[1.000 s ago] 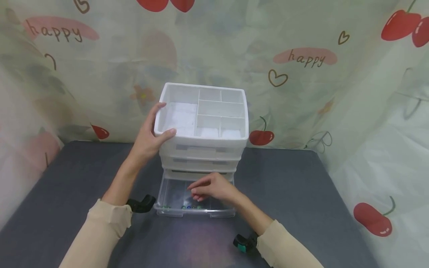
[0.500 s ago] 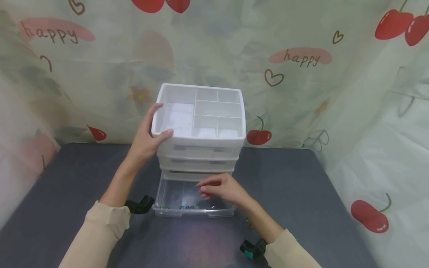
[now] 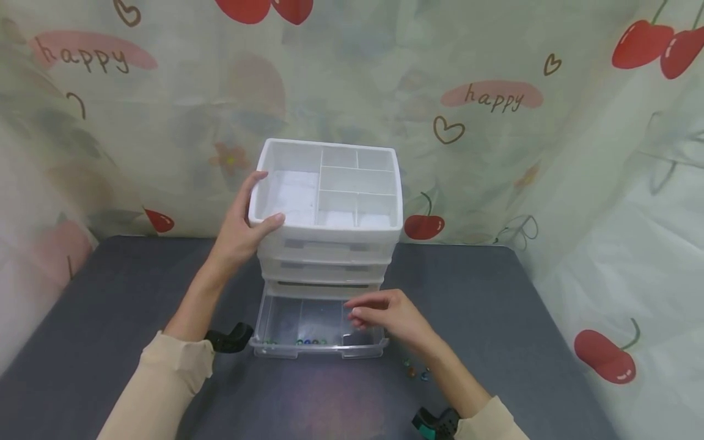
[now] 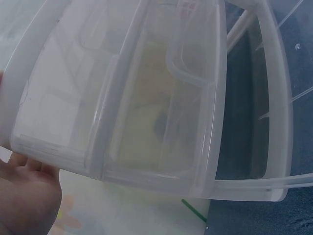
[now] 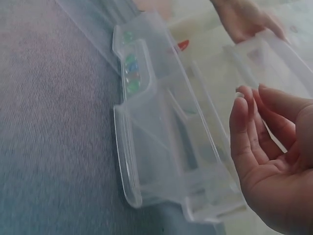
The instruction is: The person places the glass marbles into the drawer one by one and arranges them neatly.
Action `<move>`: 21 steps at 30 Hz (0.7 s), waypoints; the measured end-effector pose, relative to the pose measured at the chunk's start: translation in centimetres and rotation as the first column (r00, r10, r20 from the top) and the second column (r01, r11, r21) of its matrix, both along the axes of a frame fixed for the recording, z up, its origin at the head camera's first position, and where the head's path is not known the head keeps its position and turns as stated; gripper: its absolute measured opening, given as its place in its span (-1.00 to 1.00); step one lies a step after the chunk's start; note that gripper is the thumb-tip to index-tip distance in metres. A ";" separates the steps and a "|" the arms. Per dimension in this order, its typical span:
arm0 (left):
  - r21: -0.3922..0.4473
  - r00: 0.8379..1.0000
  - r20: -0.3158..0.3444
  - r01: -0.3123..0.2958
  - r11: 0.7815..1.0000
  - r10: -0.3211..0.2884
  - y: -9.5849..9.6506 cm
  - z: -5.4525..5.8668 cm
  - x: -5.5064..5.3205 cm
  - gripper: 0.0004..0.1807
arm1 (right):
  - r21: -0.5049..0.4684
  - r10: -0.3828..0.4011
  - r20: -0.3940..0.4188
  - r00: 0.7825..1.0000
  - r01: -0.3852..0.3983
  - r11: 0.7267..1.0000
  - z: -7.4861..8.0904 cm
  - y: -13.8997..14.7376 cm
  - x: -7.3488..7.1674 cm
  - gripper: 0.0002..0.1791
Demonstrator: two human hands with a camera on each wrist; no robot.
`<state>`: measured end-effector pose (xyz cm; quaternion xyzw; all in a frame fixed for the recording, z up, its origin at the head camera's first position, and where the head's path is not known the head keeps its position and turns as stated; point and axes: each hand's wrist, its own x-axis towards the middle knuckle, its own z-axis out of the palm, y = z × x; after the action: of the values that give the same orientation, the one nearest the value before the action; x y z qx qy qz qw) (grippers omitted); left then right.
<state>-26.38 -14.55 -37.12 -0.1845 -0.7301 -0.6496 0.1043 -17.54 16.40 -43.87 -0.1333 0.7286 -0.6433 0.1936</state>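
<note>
A white plastic drawer organizer [image 3: 324, 230] with a divided top tray stands on the table, its clear bottom drawer [image 3: 286, 315] pulled out. My left hand [image 3: 242, 226] grips the tray's left side, thumb over the front rim; the left wrist view shows part of this hand [image 4: 29, 196] at the organizer's edge. Small glass marbles [image 3: 307, 342] lie along the drawer's front, in its left and middle compartments. Over the drawer's right compartment hovers my right hand [image 3: 393, 315]. Its fingers [image 5: 242, 122] are loosely bent in the right wrist view, with nothing visible between them and the thumb.
Several more marbles [image 3: 411, 371] lie on the dark table [image 3: 484, 305], right of the drawer and beside the right forearm. Two closed drawers [image 3: 324, 270] sit above the open one. A printed cloth [image 3: 341, 73] hangs close behind the organizer.
My right hand has moved right, from over the drawer's middle to its right compartment. Marbles on the table have come into view beside the forearm. The left hand keeps its grip.
</note>
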 end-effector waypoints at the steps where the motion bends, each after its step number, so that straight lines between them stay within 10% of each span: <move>1: -0.003 1.000 -0.001 -0.001 1.000 0.001 0.0 0.0 0.0 -0.16 | -0.005 -0.008 -0.012 1.000 0.008 1.000 0.0 0.3 0.1 -0.68; 21: 0.014 1.000 -0.007 0.010 1.000 -0.010 0.1 -0.1 0.0 -0.18 | 0.009 -0.135 -0.077 0.988 0.136 0.991 -1.2 5.5 1.8 -0.63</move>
<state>-26.42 -14.48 -37.21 -0.1896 -0.7241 -0.6548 0.1047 -15.70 21.92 -45.04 -0.1066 0.7473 -0.6443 0.1222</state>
